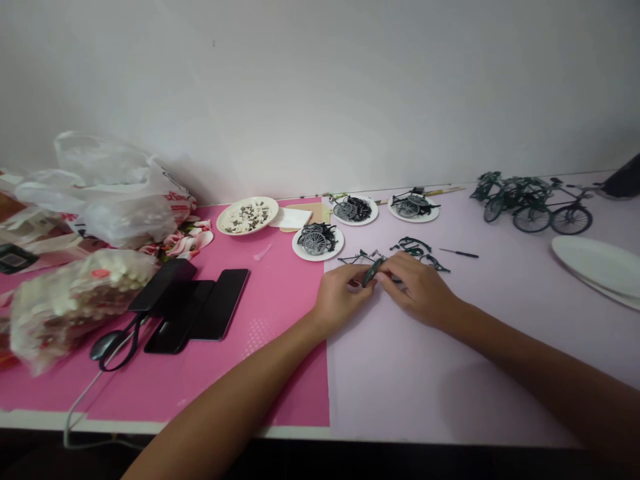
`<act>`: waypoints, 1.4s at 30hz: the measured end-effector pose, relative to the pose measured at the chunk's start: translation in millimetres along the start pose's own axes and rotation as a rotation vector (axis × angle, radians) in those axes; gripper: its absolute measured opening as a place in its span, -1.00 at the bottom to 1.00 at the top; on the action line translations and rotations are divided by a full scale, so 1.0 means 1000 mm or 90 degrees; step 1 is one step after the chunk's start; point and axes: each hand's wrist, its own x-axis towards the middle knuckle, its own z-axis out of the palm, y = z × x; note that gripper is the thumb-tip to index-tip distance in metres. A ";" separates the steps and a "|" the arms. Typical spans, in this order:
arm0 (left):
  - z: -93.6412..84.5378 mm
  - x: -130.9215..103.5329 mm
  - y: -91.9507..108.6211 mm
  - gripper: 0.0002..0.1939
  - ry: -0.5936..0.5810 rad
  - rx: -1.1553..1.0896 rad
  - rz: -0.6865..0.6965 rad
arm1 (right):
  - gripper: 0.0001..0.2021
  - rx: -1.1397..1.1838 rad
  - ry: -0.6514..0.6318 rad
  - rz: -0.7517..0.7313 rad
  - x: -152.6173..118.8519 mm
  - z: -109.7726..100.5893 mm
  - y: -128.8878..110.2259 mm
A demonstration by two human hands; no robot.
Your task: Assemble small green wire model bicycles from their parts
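My left hand and my right hand meet over the lilac part of the table, fingers closed around a small dark green curved part. Its far side is partly covered by my fingers. Just beyond my hands lie a thin dark frame piece and several dark green curved pieces. A small black screwdriver rests to the right of them. Behind, three white plates hold black and grey miniature bicycle parts: the nearest plate, one by the wall and one farther right.
Assembled miniature bicycles stand at the back right, near stacked white plates. On the left are two phones, a black adapter, a cable, plastic bags and a plate of small pale pieces.
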 end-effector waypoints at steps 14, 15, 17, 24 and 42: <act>0.000 -0.001 0.001 -0.77 0.011 -0.002 0.020 | -0.90 -0.039 0.011 -0.018 0.001 0.001 -0.002; 0.001 -0.001 0.000 -0.77 0.012 0.001 0.024 | -0.88 -0.041 0.011 -0.019 0.001 0.002 -0.001; 0.001 -0.001 0.000 -0.76 0.012 0.007 0.030 | -0.84 -0.044 0.009 -0.015 0.001 0.003 0.000; 0.000 -0.001 -0.002 -0.74 0.001 0.012 0.033 | -0.88 -0.010 -0.005 0.003 0.000 0.002 0.001; 0.001 -0.001 0.000 -0.75 0.004 0.029 0.023 | -0.78 -0.033 -0.012 0.012 -0.001 0.003 0.002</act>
